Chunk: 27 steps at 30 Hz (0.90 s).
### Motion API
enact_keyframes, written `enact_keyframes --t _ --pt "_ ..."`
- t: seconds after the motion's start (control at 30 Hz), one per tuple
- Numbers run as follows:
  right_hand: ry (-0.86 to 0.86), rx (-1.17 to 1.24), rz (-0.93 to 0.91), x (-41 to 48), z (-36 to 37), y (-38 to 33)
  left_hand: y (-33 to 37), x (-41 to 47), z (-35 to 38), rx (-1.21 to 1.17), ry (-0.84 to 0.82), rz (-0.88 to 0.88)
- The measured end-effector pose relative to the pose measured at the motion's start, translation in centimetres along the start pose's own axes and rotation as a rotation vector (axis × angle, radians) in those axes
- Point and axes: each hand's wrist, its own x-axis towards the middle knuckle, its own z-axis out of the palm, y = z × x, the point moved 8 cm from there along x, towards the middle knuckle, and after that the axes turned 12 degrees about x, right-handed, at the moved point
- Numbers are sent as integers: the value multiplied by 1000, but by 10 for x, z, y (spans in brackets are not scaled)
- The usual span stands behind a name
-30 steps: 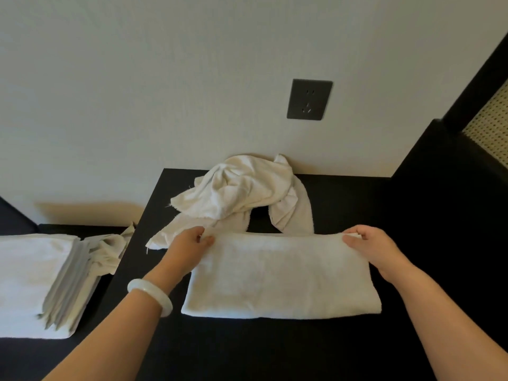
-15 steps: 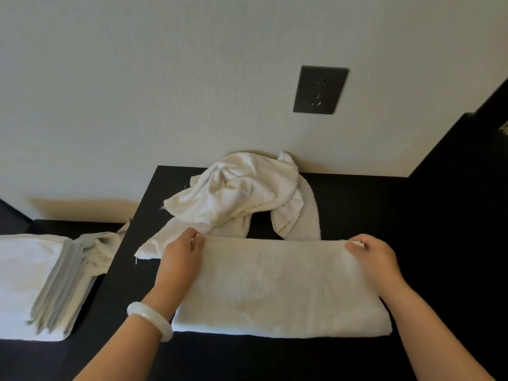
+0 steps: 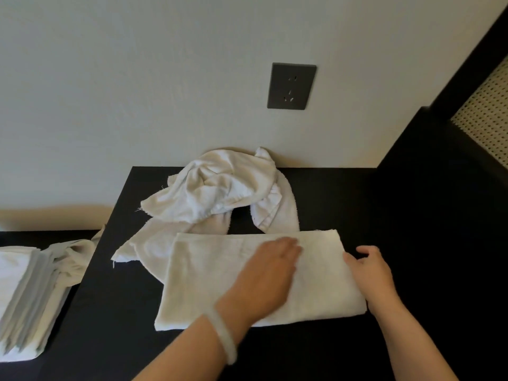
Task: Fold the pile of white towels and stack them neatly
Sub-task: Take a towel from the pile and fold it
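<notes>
Two bare forearms, no cloth on either; on the left one a smooth, rounded bangle (image 3: 224, 335), milky white and faintly translucent, unmarked; beyond the bangle the left hand (image 3: 270, 273) is bare; right of the bangle, the right hand (image 3: 369, 270) likewise.

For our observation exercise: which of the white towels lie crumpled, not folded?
The heap by the wall; the towel under the left hand and the side stack lie folded flat.

Bare table (image 3: 110, 325) gives free passage in front of the towel (image 3: 209, 276) and to its right. Behind the towel, the pile (image 3: 220, 188) touches its far edge and fills the space to the wall (image 3: 137, 92). Left of the towel, past the table edge, lies the stack (image 3: 22, 284). Far right stands a dark cabinet (image 3: 445, 210).
</notes>
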Motion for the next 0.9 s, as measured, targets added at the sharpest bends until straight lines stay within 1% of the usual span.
enact_keyframes --t 0.03,0.07,0.1,0.13,0.2,0.3,0.43,0.53,0.57,0.63,0.67,0.73,0.8,0.83,0.9 --pt "-8 22 32 -4 -3 7 21 10 20 -24 -145 97" --pt "-18 33 43 -8 -7 13 33 16 40 -30 -298 147" --pt "-29 34 41 -13 -8 18 39 19 54 -11 -387 172" --pt "-37 29 26 -18 -9 22 39 22 65 24 -411 181" --pt "-32 0 -12 -27 -9 25 35 23 81 89 -390 174" --pt "-7 -125 -62 -42 -4 26 32 18 87 147 -350 184" --pt "65 -375 -245 -68 -9 21 32 17 88 188 -322 203" --pt "112 -406 -284 -74 -16 15 35 16 86 187 -321 206" --pt "155 -403 -322 -73 -18 10 35 17 86 176 -322 208" --pt "239 -434 -491 -74 -17 -6 35 17 87 167 -314 212" --pt "223 -414 -577 -75 -9 -15 35 17 85 168 -311 207" --pt "59 -343 -688 -76 19 -23 33 18 80 155 -315 127" --pt "-93 -397 -747 -75 50 -18 27 11 69 194 -240 -61" --pt "-112 -470 -755 -72 59 -12 22 3 63 217 -202 -145" --pt "-116 -575 -745 -63 63 -1 10 -18 64 257 -168 -216"
